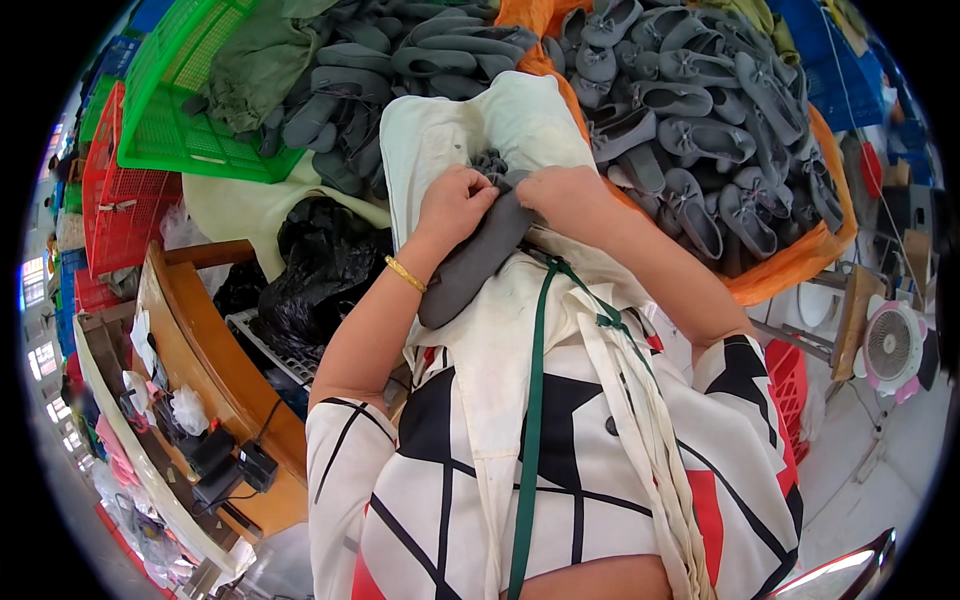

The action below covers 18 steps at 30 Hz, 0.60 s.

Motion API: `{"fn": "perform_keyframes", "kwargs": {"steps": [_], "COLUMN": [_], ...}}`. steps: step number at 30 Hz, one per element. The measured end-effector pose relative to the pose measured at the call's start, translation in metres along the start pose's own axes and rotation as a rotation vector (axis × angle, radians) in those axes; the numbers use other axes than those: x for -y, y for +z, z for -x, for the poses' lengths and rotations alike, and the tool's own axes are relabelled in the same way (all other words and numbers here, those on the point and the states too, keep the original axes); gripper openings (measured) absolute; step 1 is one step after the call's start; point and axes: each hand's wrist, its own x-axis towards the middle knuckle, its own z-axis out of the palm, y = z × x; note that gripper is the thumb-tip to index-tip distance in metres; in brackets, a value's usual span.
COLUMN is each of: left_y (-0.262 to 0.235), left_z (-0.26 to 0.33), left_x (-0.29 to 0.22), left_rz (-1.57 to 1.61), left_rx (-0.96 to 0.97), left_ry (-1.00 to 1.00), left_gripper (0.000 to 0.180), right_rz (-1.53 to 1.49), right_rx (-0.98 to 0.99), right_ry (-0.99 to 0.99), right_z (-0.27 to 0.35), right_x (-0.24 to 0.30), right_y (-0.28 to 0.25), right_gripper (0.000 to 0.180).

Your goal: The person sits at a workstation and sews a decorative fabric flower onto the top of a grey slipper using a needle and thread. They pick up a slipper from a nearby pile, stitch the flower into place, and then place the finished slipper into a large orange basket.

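Note:
A dark grey flat shoe (477,262) lies across my lap, its sole side toward me. My left hand (456,207) is closed at the shoe's far end, thumb and fingers pinched together. My right hand (562,203) grips the same end from the other side, fingers curled. Small gathered dark grey pieces (489,163) show just beyond my fingertips; whether they belong to the shoe I cannot tell. A whitish apron or cloth (430,130) covers my legs under the shoe.
An orange sack (832,215) full of grey bow-trimmed shoes (705,140) stands at far right. More grey shoes (350,85) pile by a green crate (180,120). At left are a red crate (120,190), black plastic bag (325,265) and wooden table (215,370); at right, a fan (890,342).

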Motion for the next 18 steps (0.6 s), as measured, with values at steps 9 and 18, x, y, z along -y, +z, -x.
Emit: {"fn": "perform_keyframes", "kwargs": {"steps": [9, 18], "left_y": [0.006, -0.003], "left_z": [-0.004, 0.003], "left_x": [0.022, 0.004], "left_rz": [0.329, 0.596], "left_rx": [0.05, 0.084], "left_ry": [-0.238, -0.457], "left_gripper": [0.02, 0.013], "right_rz": [-0.15, -0.715], "right_rx": [0.487, 0.311], "right_ry": [0.42, 0.396], "right_z": [0.018, 0.023], "right_x": [0.026, 0.021], "right_y": [-0.017, -0.046], "right_gripper": [0.038, 0.019]}}
